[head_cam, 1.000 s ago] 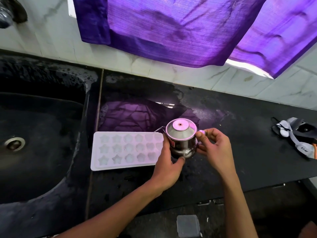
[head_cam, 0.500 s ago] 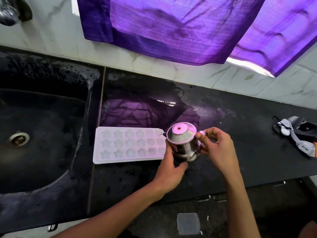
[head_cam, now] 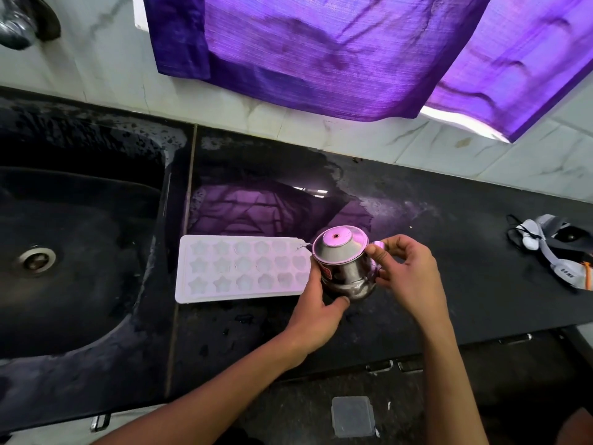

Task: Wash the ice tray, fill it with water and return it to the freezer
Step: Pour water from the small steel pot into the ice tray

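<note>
While tipped toward the ice tray (head_cam: 244, 268), small steel kettle (head_cam: 345, 264) held with both hands, spout just over the tray's right end, likely so water lands in the cups. Left hand (head_cam: 316, 313) wrapped round the kettle's belly to steady it, fingers curled tight on it. Right hand (head_cam: 407, 274) pinching the kettle's handle to control the tilt. Tray flat on the black desk (head_cam: 449, 284), just right of the sink (head_cam: 80, 252), handy for spills. Water in the cups too hard to tell. Purple cloth (head_cam: 321, 53) hanging behind the tray.
</note>
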